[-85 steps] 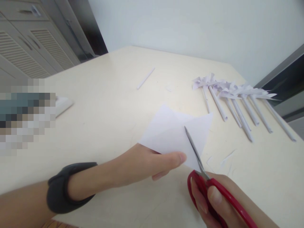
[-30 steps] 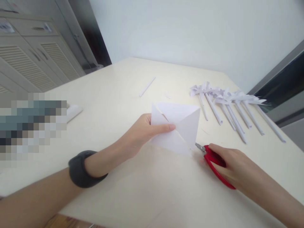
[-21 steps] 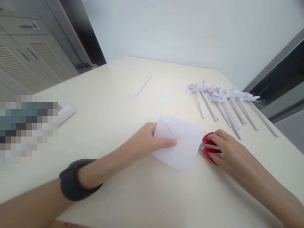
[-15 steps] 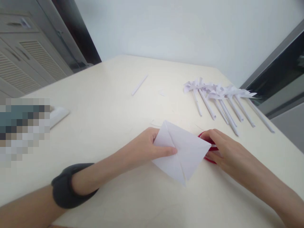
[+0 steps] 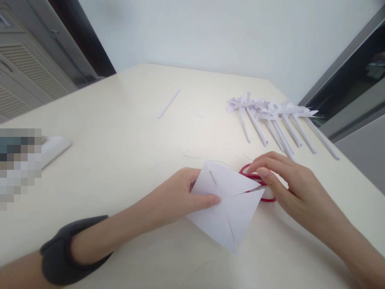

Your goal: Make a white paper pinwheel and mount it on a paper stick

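My left hand [image 5: 195, 194] pinches a square white sheet of paper [image 5: 240, 216], thumb on top and the other fingers hidden beneath. Slits run in from the sheet's upper, right and lower corners toward its middle. Red-handled scissors [image 5: 254, 176] lie at the right corner, partly covered by the paper; their blades are hidden. Over the handles is my right hand [image 5: 281, 176], its fingers loosely curved and apart, with thumb and forefinger outside the loops.
Several white paper pinwheels [image 5: 270, 112] on rolled sticks lie in a row at the right. A lone paper stick [image 5: 169, 103] rests farther back. Thin paper scraps [image 5: 192, 155] are scattered on the table [image 5: 120, 160]. At the left lies a pixelated object [image 5: 18, 160].
My right hand has let go of the scissors and its fingers have loosened above the handles. The slit at the paper's right corner now shows apart. The view has shifted slightly.
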Motion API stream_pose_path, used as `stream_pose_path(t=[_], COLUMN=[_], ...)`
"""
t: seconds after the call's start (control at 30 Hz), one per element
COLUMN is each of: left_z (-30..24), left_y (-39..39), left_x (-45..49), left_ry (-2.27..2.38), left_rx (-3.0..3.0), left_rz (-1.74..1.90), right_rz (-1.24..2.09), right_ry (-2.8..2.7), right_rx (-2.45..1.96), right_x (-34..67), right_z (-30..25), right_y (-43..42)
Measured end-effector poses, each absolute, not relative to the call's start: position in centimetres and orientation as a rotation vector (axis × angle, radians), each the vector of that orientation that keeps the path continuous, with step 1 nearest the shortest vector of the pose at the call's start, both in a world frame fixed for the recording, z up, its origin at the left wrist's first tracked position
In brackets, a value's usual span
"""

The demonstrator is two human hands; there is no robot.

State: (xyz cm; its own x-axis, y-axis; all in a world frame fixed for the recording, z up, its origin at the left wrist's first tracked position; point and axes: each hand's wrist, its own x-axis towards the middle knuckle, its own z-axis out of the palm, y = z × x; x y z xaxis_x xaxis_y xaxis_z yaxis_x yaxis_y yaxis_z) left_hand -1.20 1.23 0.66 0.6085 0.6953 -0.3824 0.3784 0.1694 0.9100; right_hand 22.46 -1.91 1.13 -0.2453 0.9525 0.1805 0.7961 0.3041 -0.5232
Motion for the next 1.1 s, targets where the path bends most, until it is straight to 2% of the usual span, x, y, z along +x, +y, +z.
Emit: stream_pose_path(t=[0.13,0.3,0.77,0.93,1.1], left_z=[0.9,1.1,0.6,0.6,0.8], left_y=[1.3,1.1,1.1,1.3,1.1], left_x=[-0.9,-0.8,-0.8,-0.8,-0.6], left_ry=[1.012,1.003,0.975,0.810,0.903], left_rx=[1.436,1.382,1.366,1.425,1.379], left_rz=[0.261,0.253,0.359,0.173,0.230], right_rz=[0.608,0.606,0.147,0.158,0.254], right_ry=[-2.045,-1.993,-2.195,-2.255,-2.313], right_rx=[-1.517,-1.488,-1.307,-1.229,-1.124], right_x=[22.0,21.7,21.4,21.1,20.4], right_z=[1.6,1.5,0.5,0.5,0.3], right_y=[-2.1,-2.3,-3.2,-3.2,-3.4])
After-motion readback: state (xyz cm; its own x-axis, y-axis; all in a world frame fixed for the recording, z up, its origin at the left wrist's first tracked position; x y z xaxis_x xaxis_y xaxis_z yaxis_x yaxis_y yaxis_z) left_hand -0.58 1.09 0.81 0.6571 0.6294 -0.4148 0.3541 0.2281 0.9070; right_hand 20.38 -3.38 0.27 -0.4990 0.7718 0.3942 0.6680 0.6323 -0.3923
